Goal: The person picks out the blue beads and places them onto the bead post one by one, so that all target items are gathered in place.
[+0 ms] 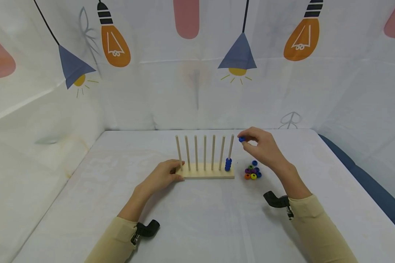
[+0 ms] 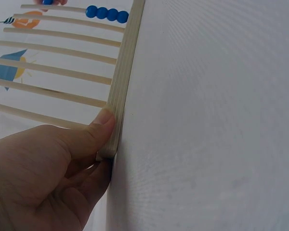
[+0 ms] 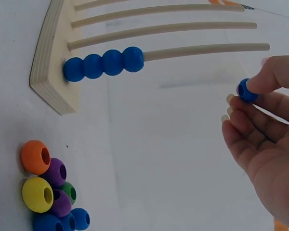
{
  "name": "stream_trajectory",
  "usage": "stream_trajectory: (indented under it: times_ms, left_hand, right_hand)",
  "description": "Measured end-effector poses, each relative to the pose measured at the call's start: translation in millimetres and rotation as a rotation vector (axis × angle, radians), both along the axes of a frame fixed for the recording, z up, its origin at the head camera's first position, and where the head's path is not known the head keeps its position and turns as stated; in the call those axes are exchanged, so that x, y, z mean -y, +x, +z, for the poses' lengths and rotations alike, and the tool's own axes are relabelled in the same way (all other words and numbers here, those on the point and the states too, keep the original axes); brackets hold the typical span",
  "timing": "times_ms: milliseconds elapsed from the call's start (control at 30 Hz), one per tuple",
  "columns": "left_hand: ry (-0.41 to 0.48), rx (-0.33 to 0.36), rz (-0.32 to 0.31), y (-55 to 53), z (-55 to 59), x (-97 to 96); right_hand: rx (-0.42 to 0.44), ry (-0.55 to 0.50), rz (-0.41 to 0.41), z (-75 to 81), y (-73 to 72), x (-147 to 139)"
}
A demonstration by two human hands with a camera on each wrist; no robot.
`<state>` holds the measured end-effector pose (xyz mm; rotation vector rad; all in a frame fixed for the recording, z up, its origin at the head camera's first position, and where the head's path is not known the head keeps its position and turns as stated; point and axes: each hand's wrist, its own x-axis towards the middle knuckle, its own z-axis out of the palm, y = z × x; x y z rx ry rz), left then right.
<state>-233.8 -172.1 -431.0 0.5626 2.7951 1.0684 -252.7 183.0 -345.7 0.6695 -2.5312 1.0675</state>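
Observation:
A wooden peg rack with a row of upright pegs stands on the table. Several blue beads are stacked at the foot of its rightmost peg. My left hand grips the left end of the base, thumb on the front edge in the left wrist view, where the hand fills the lower left. Between thumb and index finger, my right hand pinches a blue bead, held just right of the top of that rightmost peg. The bead's hole shows in the right wrist view.
Right of the rack lies a cluster of loose beads: an orange bead, a yellow bead, purple ones, a green one and blue ones. A white cloth printed with lamps hangs behind the table.

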Motion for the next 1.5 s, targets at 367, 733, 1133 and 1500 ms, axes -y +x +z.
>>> stream_trajectory:
  times_ms: [367, 733, 1133, 1500]
  left_hand:
    - [0.004, -0.004, -0.006, 0.0, 0.9, 0.0]
    - [0.003, -0.006, -0.01, 1.0, 2.8, -1.0]
    - [-0.017, -0.003, -0.001, 1.0, 2.9, -0.9]
    - [0.0, -0.006, -0.006, -0.3, 1.3, -0.5]
  right_hand:
    - [-0.03, -0.024, 0.007, 7.5, 4.5, 3]
    - [-0.067, -0.038, 0.017, 12.9, 5.2, 7]
    - [-0.105, -0.057, 0.038, 16.9, 7.6, 10]
    - [-0.09, -0.123, 0.069, 18.5, 12.0, 14]
